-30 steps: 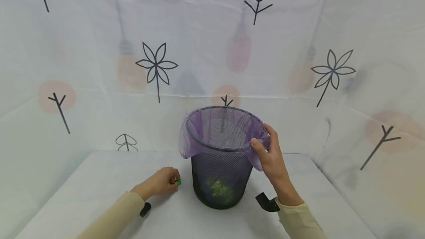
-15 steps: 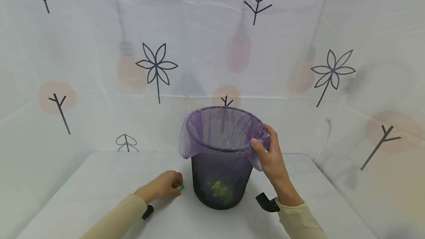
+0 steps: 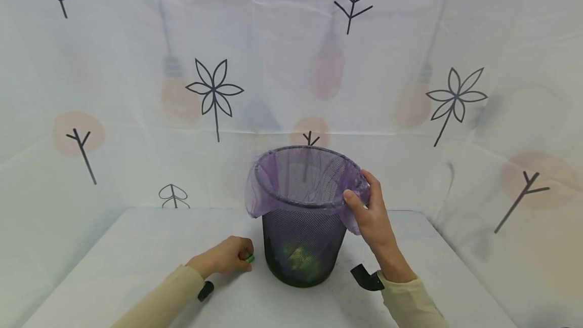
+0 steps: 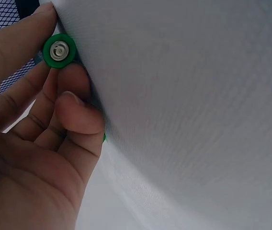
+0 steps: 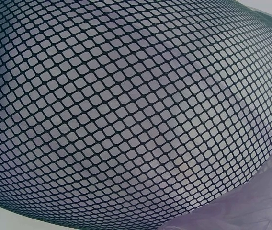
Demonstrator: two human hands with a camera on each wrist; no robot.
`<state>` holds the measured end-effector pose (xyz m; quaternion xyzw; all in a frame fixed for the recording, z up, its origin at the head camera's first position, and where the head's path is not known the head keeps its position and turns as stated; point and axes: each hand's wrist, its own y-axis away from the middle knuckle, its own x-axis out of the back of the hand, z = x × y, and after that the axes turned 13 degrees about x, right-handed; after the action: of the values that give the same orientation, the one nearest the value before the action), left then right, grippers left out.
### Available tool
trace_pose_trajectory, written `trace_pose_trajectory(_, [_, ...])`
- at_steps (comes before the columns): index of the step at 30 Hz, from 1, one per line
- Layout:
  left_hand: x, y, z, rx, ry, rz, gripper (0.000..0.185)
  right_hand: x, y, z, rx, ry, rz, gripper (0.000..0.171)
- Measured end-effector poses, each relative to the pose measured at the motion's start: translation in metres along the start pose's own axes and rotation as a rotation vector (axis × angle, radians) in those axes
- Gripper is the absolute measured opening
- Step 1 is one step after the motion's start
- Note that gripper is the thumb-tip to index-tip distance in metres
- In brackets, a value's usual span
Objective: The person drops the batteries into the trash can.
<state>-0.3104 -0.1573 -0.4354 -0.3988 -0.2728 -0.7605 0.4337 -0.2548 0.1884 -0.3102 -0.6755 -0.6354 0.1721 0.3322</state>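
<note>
My left hand [image 3: 221,256] is low over the white table, just left of a black mesh wastebasket [image 3: 298,232]. Between its thumb and fingers it pinches a green battery [image 4: 59,50], whose round end with a silver terminal faces the left wrist camera. A small speck of green [image 4: 104,137] shows beside the curled lower fingers, mostly hidden. My right hand [image 3: 374,219] grips the wastebasket's rim on the right, thumb over the near side. A purple bin liner [image 3: 257,194] lines the basket and folds over its rim. In the right wrist view, mesh [image 5: 126,105] fills most of the picture.
Something yellow-green [image 3: 300,259] shows through the mesh at the basket's bottom. The white table [image 3: 150,237] reaches back to a pale printed curtain [image 3: 273,65] with plant drawings. Side curtains hang at left and right.
My left hand has shifted slightly right and toward me with the green battery, closer to the wastebasket's base. My right hand and the basket have stayed in place.
</note>
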Motion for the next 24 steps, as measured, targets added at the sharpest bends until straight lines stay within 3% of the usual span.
trace_pose_trajectory(15, [0.004, 0.005, 0.001, -0.026, 0.015, 0.011, 0.021, 0.0, 0.0, -0.002, 0.004, -0.016, -0.005, 0.07])
trace_pose_trajectory(24, [0.031, 0.017, 0.005, 0.003, 0.041, 0.04, 0.019, 0.0, 0.0, 0.0, 0.005, -0.009, -0.003, 0.07])
